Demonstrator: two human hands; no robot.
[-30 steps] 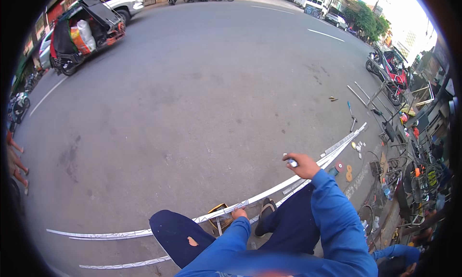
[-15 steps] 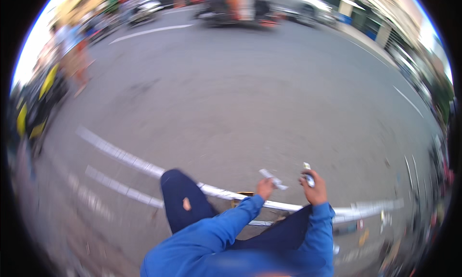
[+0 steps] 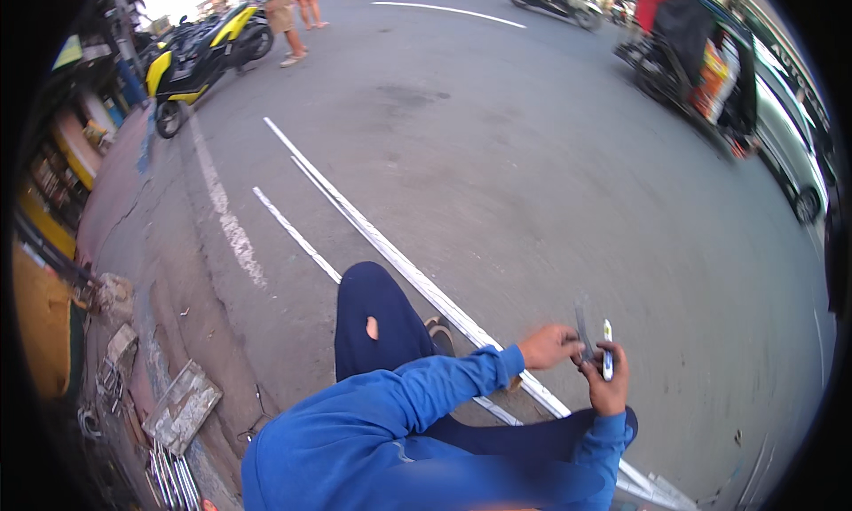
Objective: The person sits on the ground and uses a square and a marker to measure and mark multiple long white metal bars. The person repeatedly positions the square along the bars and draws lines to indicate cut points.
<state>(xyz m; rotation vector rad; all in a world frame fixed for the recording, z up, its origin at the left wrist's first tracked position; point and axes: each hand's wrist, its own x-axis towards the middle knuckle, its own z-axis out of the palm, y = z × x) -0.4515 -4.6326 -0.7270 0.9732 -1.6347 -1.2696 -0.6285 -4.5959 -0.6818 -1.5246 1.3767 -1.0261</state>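
Observation:
My left hand (image 3: 548, 346) reaches across with its fingertips pinched at the lower part of a thin grey strip (image 3: 582, 320), blurred by motion. Close beside it, my right hand (image 3: 608, 388) is closed round a slim white pen-like tool (image 3: 607, 340) that stands upright out of the fingers. The two hands nearly touch, and I cannot tell whether the right fingers also touch the strip. Beneath my arms and bent legs, long white bars (image 3: 417, 282) run diagonally over the road. A shorter white bar (image 3: 295, 231) lies parallel to them.
A yellow-black scooter (image 3: 200, 63) is parked at the far left, near standing people (image 3: 288, 27). On the right are a loaded motorbike (image 3: 688, 63) and a silver car (image 3: 790, 142). A broken concrete slab (image 3: 182, 406) and metal rods (image 3: 173, 480) lie at the lower left.
The view has swung left, bringing the scooter and kerb side further in. My hands have come together, and the strip in my left hand now stands upright beside the tool in my right.

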